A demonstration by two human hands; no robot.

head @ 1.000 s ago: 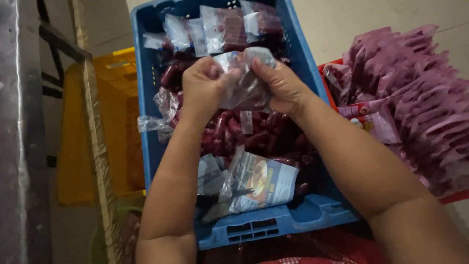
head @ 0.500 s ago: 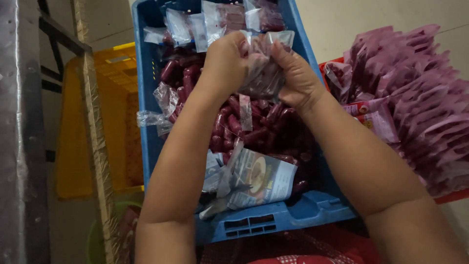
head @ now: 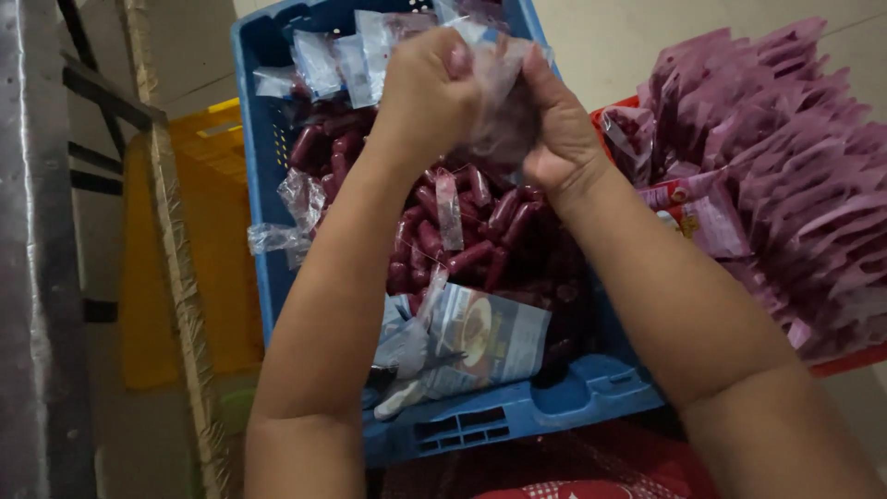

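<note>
Looking down, I see the blue plastic crate [head: 305,305] as the biggest thing in front of me. It is filled with many dark red sausages [head: 480,231], some loose and some packed in small clear bags [head: 337,65] at the far end. At the near end of the crate lies a printed pouch [head: 485,337] with a food picture on it, next to some crumpled clear wrappers [head: 407,346].

On my right there is a red tray [head: 855,359] holding a big pile of purple packets [head: 795,176], stacked in rows. On my left a yellow crate [head: 185,268] stands just beside the blue one; what is inside it I cannot tell.

Above the blue crate, my left hand [head: 430,92] and my right hand [head: 559,129] are both closed around one small clear bag [head: 499,88], pinching it between the fingers from two sides.
</note>
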